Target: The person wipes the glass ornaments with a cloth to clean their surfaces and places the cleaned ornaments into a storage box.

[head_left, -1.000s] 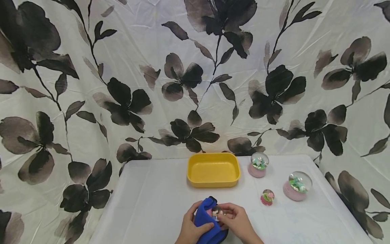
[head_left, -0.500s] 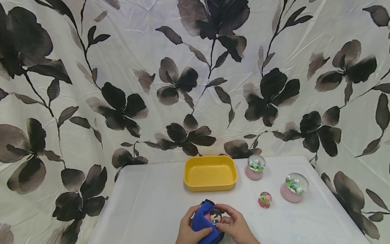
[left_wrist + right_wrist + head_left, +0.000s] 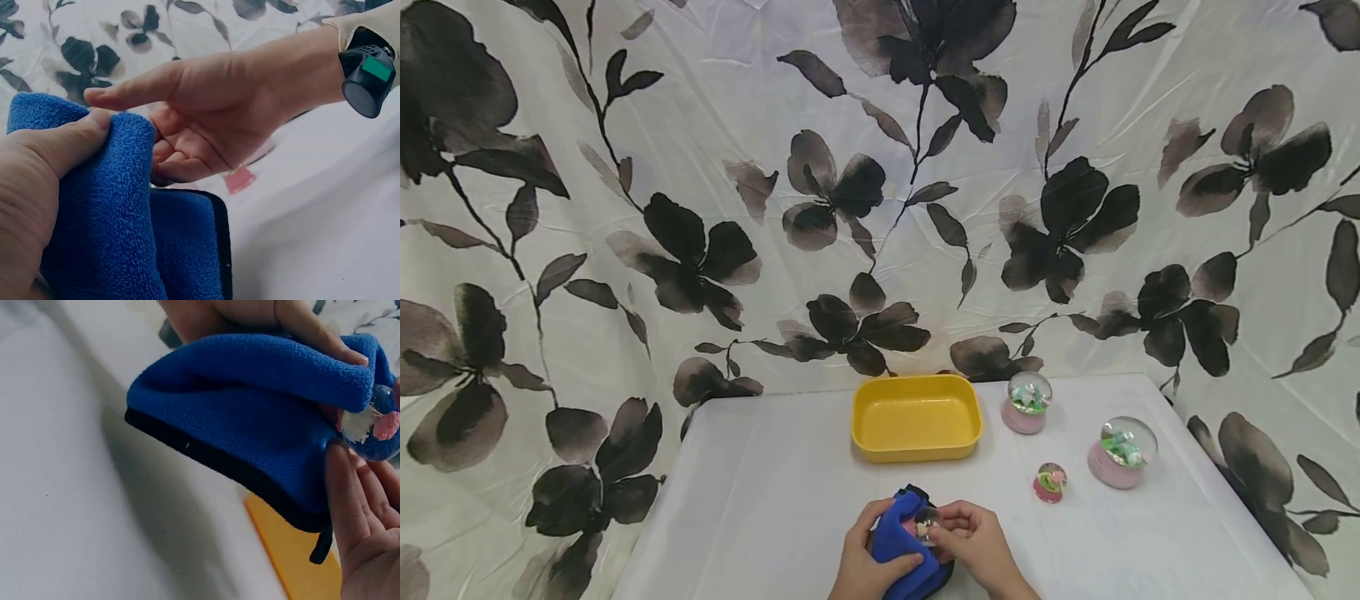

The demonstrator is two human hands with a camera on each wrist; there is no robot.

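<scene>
In the head view my left hand [image 3: 865,557] grips a folded blue towel [image 3: 891,533] with a black edge, thumb on the near side. The towel wraps the pink base of a small snow globe [image 3: 927,525], and the clear ball sticks out toward the right. Fingers and thumb of my right hand [image 3: 979,546] hold that ball from the right side. Up close in the right wrist view, the globe [image 3: 365,430] shows white and pink figures inside. From the left wrist, the towel [image 3: 106,206] hides the globe.
A yellow tray [image 3: 917,456] stands at the back middle of the white table [image 3: 760,500]. To its right are three more snow globes: a medium one [image 3: 1027,404], a large one [image 3: 1122,454] and a tiny one [image 3: 1050,483]. A floral curtain [image 3: 745,100] hangs behind.
The right fingers have shifted on the globe's ball, spreading around it and then closing in again. The towel stays in the left hand. The head view has tilted and shifted slightly.
</scene>
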